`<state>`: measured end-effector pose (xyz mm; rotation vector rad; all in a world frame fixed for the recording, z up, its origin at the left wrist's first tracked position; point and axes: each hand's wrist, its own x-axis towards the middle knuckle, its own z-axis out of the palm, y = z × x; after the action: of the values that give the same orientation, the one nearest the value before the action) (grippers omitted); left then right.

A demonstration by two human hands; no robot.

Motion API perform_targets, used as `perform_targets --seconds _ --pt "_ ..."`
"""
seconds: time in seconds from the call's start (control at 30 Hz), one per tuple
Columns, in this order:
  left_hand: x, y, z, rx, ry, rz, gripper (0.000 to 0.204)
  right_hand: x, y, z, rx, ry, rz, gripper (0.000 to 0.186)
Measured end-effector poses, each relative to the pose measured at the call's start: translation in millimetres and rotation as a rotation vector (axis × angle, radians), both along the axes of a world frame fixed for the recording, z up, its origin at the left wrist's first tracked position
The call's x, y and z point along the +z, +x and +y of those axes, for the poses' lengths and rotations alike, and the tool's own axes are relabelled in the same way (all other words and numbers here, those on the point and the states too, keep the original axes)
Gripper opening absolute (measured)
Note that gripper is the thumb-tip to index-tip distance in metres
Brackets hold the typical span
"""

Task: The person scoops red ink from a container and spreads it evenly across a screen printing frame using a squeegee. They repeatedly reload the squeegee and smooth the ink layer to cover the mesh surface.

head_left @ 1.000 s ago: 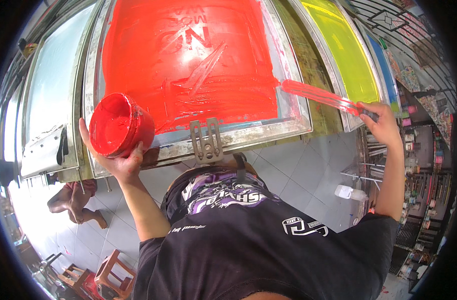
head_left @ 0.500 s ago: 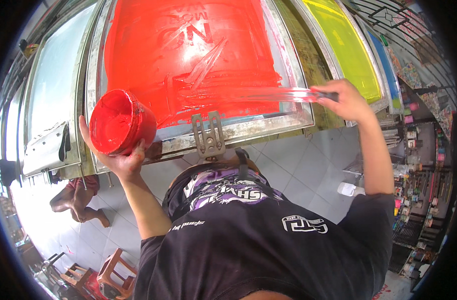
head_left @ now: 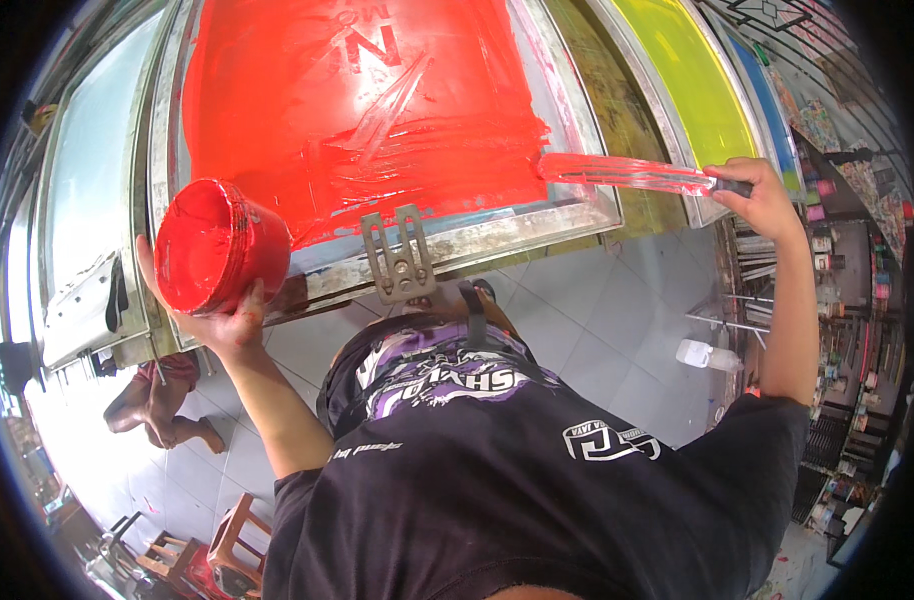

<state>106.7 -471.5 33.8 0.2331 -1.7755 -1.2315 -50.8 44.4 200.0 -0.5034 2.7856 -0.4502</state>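
Observation:
My left hand [head_left: 232, 322] grips a red tub [head_left: 202, 245] of red ink, tilted a little, at the left front of a silver-framed screen [head_left: 277, 140] coated in red ink. My right hand [head_left: 762, 200] is closed on the dark handle of a long ink spatula [head_left: 617, 171]. Its red-smeared blade reaches left to the right edge of the ink layer; whether it touches the screen I cannot tell. A slotted metal bracket [head_left: 402, 260] sits at the middle of the screen's front frame, between my two hands.
A pale screen [head_left: 97, 130] lies left, a yellow one [head_left: 682, 70] right, with a blue one beyond. Another person's bare legs [head_left: 157, 410] show under the left frames. A plastic bottle [head_left: 707, 355] and racks of small containers [head_left: 847, 330] are at right, wooden stools [head_left: 232, 545] lower left.
My right hand and spatula swung left over the red screen half a second ago and are now back at the right, higher than at first. The tub sits slightly further left in view.

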Motion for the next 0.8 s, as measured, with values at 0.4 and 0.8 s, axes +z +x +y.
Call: perform_targets --seconds 0.4,0.8 --pt "6.8 -0.7 5.7 -0.053 0.098 0.009 0.114 -17.7 8.5 -18.7 0.036 0.085 0.000 0.034" --pt "-1.2 21.1 -3.1 0.018 0.098 0.017 0.115 -33.5 6.3 -61.1 0.145 0.070 -0.027 0.033"
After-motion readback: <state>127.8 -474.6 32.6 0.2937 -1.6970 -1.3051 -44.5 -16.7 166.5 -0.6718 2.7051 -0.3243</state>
